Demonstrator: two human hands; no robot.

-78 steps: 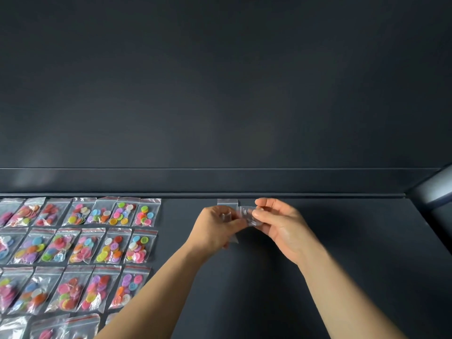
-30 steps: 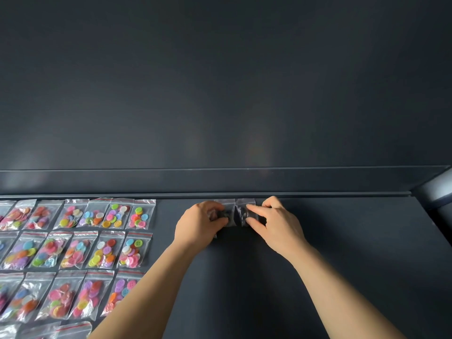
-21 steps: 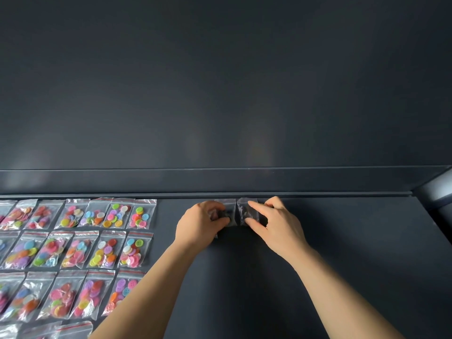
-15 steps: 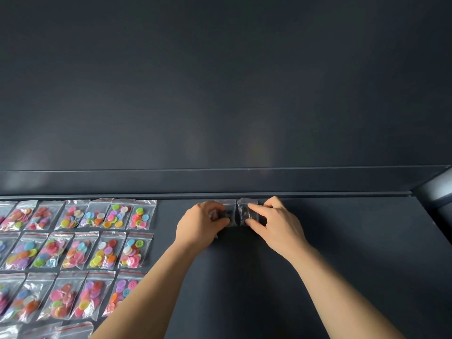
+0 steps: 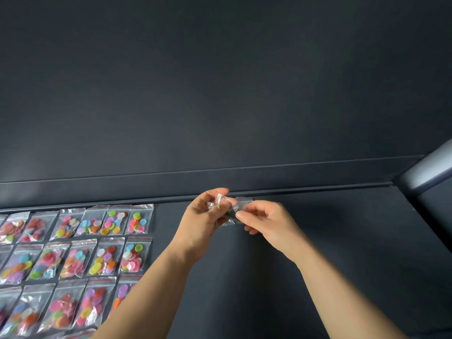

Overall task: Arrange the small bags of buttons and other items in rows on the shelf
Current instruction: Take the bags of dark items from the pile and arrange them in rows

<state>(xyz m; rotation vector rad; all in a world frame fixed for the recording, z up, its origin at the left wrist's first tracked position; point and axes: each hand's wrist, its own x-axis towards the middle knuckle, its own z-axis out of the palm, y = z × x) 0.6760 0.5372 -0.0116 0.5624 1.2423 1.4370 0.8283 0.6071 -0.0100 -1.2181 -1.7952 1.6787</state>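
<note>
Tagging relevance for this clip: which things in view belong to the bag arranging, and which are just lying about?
Part of the job: left hand and right hand, both pinching the small clear bags; rows of button bags at left; shelf.
Just there: grey bar at far right; dark back panel.

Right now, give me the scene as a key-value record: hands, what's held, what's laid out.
left hand: fingers pinch the clear bags
right hand: fingers pinch the same clear bags from the other side
clear bags: dark contents; count unclear; held near the back edge of the shelf
button bags: coloured buttons, lying flat in neat rows, left of both hands
shelf: dark surface, dark wall behind
</note>
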